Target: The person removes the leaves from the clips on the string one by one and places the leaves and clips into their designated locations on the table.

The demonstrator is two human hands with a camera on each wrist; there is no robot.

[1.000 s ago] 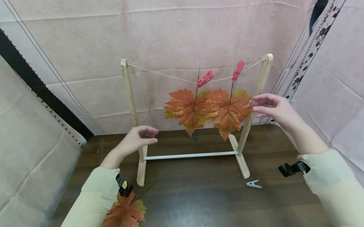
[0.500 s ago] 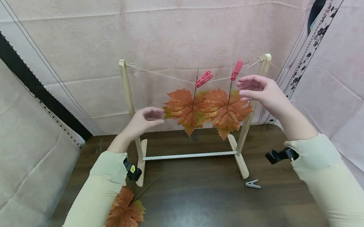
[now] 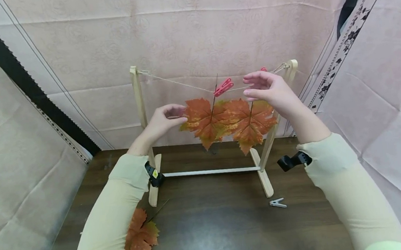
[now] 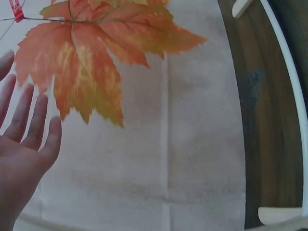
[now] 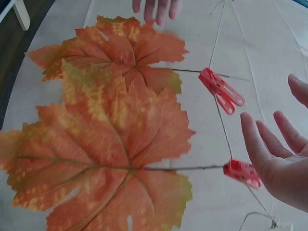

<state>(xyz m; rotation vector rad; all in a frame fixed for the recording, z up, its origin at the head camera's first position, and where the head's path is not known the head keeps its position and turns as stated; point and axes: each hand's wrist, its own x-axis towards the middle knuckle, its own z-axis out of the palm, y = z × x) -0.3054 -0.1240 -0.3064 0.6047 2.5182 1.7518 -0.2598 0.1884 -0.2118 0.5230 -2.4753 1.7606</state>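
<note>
Two orange maple leaves hang by their stems from a string [image 3: 174, 81], the left leaf [image 3: 201, 121] partly overlapped by the right leaf [image 3: 253, 126]. A pink clothespin [image 3: 224, 87] clips the left stem. The other pink clothespin [image 5: 240, 173] holds the right stem and is mostly hidden behind my right hand in the head view. My left hand [image 3: 167, 121] is beside the left leaf's outer edge, fingers extended and holding nothing; contact cannot be told. My right hand [image 3: 271, 92] is raised in front of the string, fingers apart, with nothing in it.
A wooden stand [image 3: 138, 106] carries the string between two posts, with a white crossbar [image 3: 208, 172] low down. On the brown table [image 3: 210, 228] lie a third leaf [image 3: 139, 243], partly under my left forearm, and a grey clothespin [image 3: 277, 203].
My left hand has risen and moved right to the left leaf's edge. My right hand has risen and moved left, now covering most of the right clothespin. The leaves hang as before.
</note>
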